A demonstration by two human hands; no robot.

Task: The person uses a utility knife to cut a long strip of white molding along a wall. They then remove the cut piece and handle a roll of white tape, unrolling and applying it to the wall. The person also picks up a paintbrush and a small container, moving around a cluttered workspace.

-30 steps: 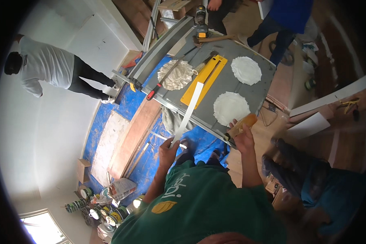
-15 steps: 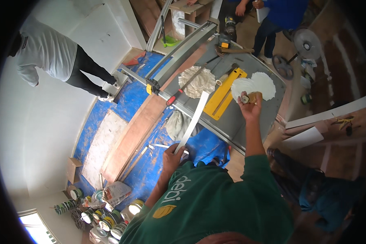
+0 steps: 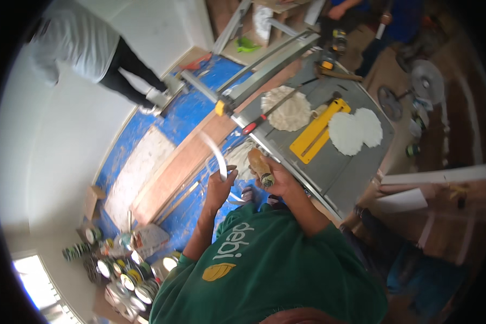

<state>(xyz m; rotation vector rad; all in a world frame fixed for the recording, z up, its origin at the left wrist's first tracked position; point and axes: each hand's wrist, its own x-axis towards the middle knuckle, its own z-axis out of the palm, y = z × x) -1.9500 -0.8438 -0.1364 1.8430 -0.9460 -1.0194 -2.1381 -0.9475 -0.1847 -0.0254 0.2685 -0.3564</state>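
My left hand (image 3: 220, 188) grips a narrow, white flexible strip (image 3: 220, 157) that curves upward, its far end blurred. To its right, at the near edge of the grey machine table (image 3: 340, 181), my right hand (image 3: 279, 177) is closed around a small amber bottle (image 3: 258, 161); its dark end points toward me. The two hands are apart. Beyond the right hand lie a long thin tool with a red handle (image 3: 249, 128), a cream ruffled round pad (image 3: 286, 108), a yellow slotted plate (image 3: 318, 132) and white fluffy round pads (image 3: 351, 132).
A metal fence (image 3: 264, 70) spans the table's left side. A cordless drill (image 3: 328, 58) stands at its far end. Long boards (image 3: 186, 170) lie on blue floor sheeting (image 3: 146, 129). Several spools and cans (image 3: 129, 281) crowd the lower left. A person (image 3: 86, 43) stands far left; others work beyond.
My right hand has come from over the white pads back toward my body with the bottle. The strip in my left hand has swung left and now bends. The view has shifted.
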